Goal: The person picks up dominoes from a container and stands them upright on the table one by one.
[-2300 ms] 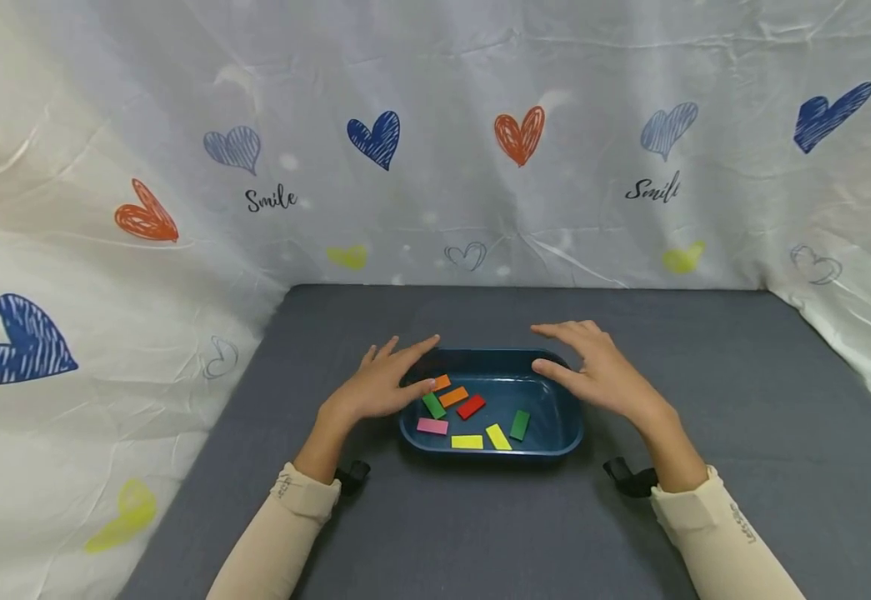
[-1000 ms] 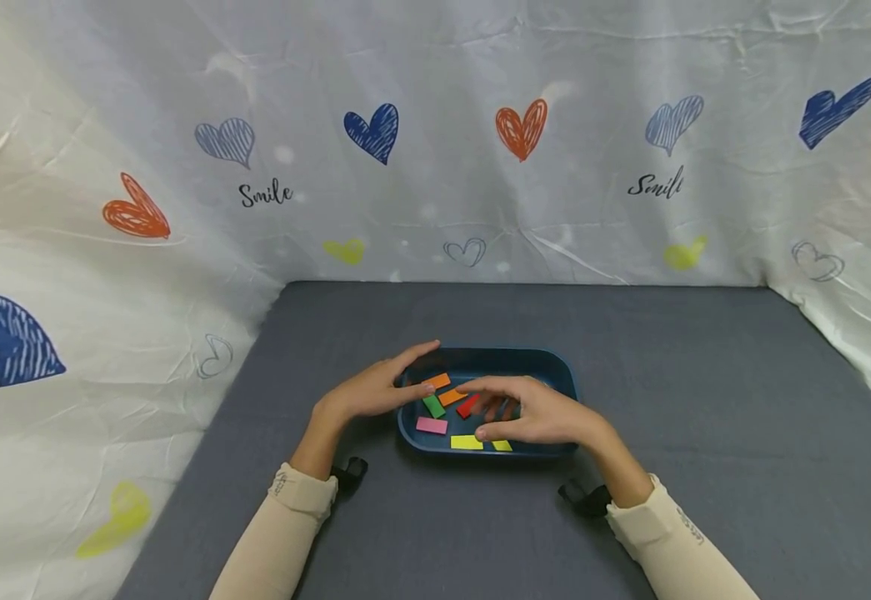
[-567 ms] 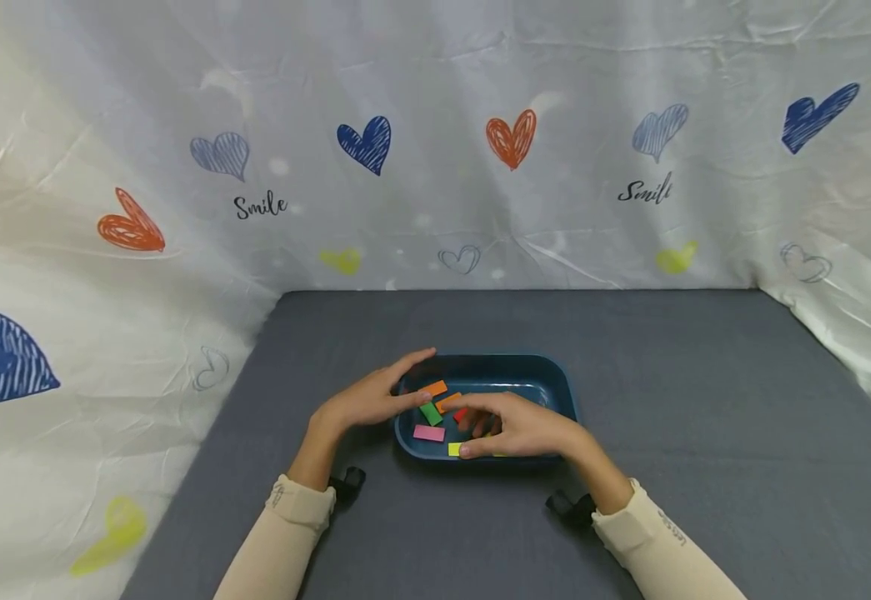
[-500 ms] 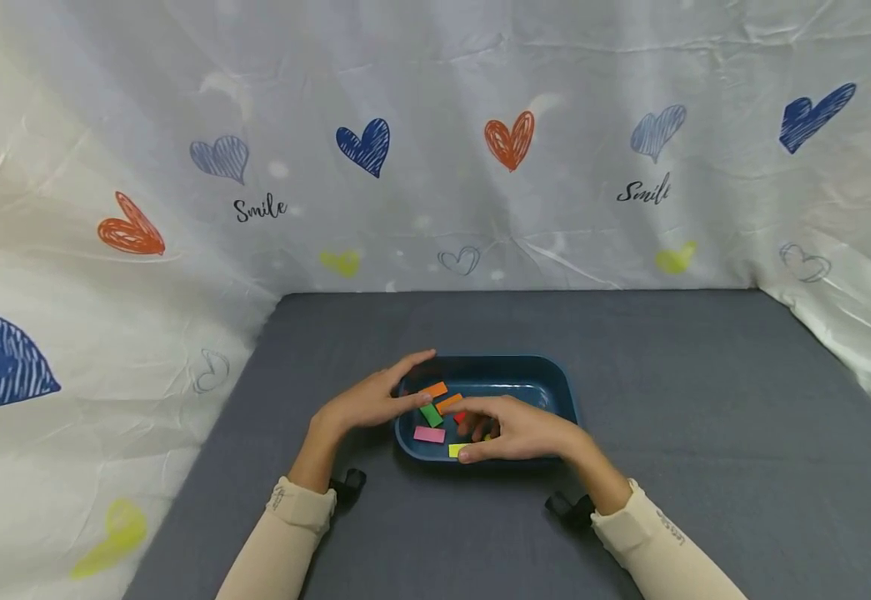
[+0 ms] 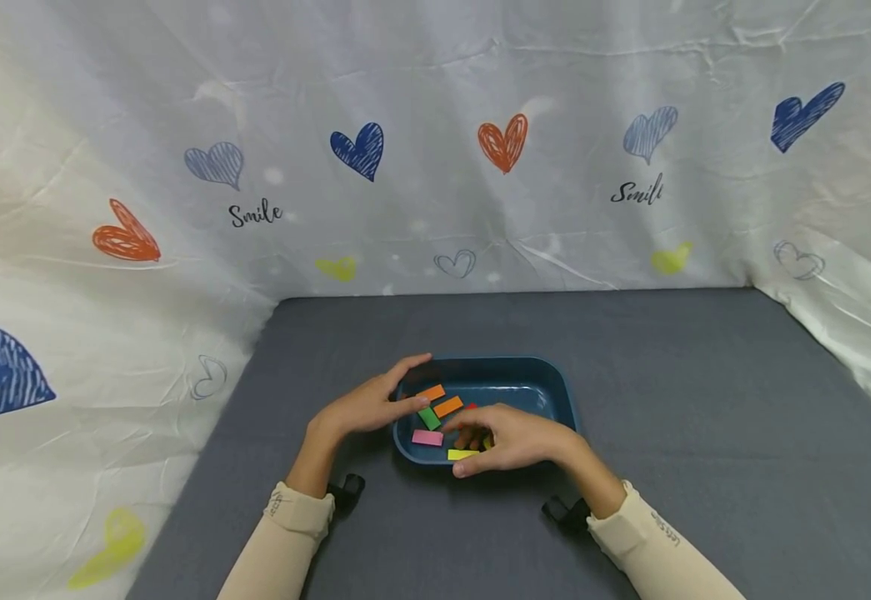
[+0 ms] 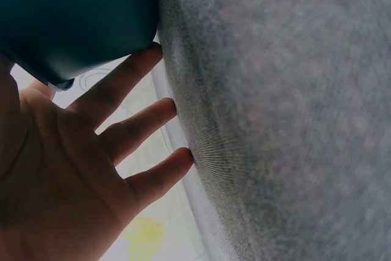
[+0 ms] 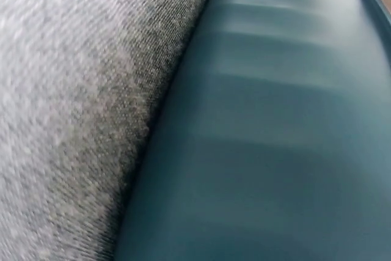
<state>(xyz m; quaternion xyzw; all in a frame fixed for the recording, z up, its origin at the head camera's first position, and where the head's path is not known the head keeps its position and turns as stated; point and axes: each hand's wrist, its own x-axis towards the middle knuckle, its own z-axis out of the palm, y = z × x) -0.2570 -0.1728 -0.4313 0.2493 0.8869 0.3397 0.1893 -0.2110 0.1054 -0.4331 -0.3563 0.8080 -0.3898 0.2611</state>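
Note:
A dark teal tray [image 5: 497, 367] lies on the cloth and holds several small flat blocks. At its left end are two orange blocks [image 5: 448, 407], a green block [image 5: 429, 417] and a pink block [image 5: 427, 437]. My left hand [image 5: 363, 407] is at the tray's left end, thumb over the rim; in the left wrist view its fingers are fairly straight beside the outer wall. My right hand [image 5: 521, 437] reaches over the front rim, fingers bent down among the blocks, thumb apart. A yellow block [image 5: 463, 455] lies near the thumb; a red block [image 5: 472, 406] is mostly hidden.
Dark grey cloth [image 5: 675, 375] covers the table around the tray. A white curtain with printed hearts [image 5: 420, 83] hangs along the back and left. Black straps [image 5: 347, 493] sit by both wrists. The right wrist view mostly shows the tray's outer wall [image 7: 263, 114].
The right hand came from beyond the tray's right end to over the blocks, then shifted slightly toward the front rim. The left hand settled lower at the left end. The camera view tilts slightly.

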